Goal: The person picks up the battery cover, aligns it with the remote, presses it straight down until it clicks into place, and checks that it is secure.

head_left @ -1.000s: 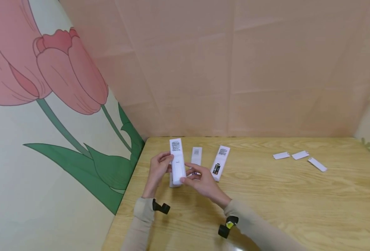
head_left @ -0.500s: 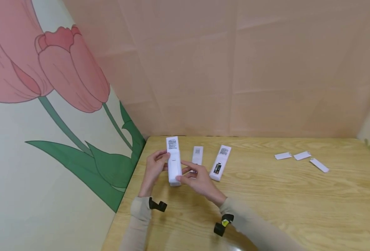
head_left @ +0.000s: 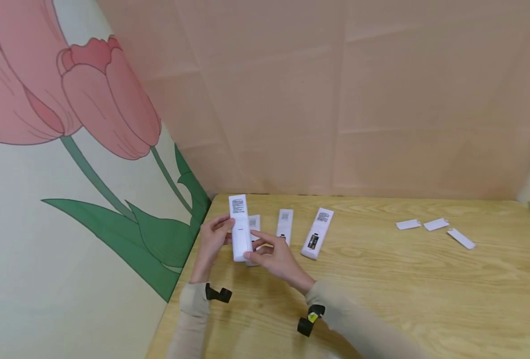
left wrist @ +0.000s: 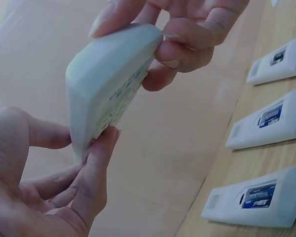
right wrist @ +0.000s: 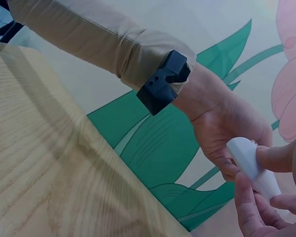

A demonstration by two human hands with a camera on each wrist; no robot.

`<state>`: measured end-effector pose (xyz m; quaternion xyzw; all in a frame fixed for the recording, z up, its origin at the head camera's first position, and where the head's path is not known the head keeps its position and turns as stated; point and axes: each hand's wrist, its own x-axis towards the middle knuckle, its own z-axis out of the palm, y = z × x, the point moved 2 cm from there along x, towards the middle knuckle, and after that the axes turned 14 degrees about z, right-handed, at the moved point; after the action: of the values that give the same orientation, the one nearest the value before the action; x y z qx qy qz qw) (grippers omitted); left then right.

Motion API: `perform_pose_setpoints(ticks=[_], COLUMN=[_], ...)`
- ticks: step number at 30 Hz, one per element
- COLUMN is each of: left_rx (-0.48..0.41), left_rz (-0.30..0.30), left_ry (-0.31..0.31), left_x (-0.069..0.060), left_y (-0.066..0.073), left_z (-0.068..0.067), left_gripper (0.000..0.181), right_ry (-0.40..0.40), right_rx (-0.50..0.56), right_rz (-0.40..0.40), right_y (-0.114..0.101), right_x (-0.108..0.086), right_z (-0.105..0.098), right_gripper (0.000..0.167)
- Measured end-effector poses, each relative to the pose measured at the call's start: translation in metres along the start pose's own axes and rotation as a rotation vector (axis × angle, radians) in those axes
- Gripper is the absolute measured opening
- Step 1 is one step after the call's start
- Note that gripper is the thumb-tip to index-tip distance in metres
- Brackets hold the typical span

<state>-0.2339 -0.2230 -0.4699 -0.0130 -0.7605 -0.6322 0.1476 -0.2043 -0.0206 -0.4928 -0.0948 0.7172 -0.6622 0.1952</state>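
Hands of one person meet on a white remote, held in the air over the left part of the wood-grain surface. The left hand pinches one edge toward the upper end, thumb on the back and fingers beneath. The right hand grips the lower end, its thumb at the corner and its fingers bent around the side. The remote's back faces the head camera, with a block of dark print near the top and a small mark on the smooth lower half. From the left wrist, rows of small pale and bluish marks show on its other face.

Three more remotes lie back up on the surface. The leftmost remote is partly hidden behind the held one; the middle remote is just beside it, its lower end behind the right hand; the rightmost remote is in plain sight, tilted a little. The left wrist view shows all three with uncovered battery compartments, blue batteries in the two nearer ones.

Well apart to the right lie three small white covers. Black devices sit on both wrists over beige sleeves.
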Motion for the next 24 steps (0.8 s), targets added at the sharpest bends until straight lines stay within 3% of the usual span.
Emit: perform_pose_setpoints(ticks=[9,24], left_rx=[-0.010,0.063], left_rz=[0.000,-0.036], left_ry=[0.034,-0.034], left_x=[0.003,0.010], left_y=[0.001,-0.002], left_z=[-0.011,-0.028], left_gripper=[0.036,0.042], right_ry=[-0.022,-0.026], right_rx=[-0.031,-0.031], right_rz=[-0.020,-0.008], right_y=[-0.007,-0.010], right_x=[0.006,0.015], right_z=[0.006,0.019], right_gripper=[0.064,0.065])
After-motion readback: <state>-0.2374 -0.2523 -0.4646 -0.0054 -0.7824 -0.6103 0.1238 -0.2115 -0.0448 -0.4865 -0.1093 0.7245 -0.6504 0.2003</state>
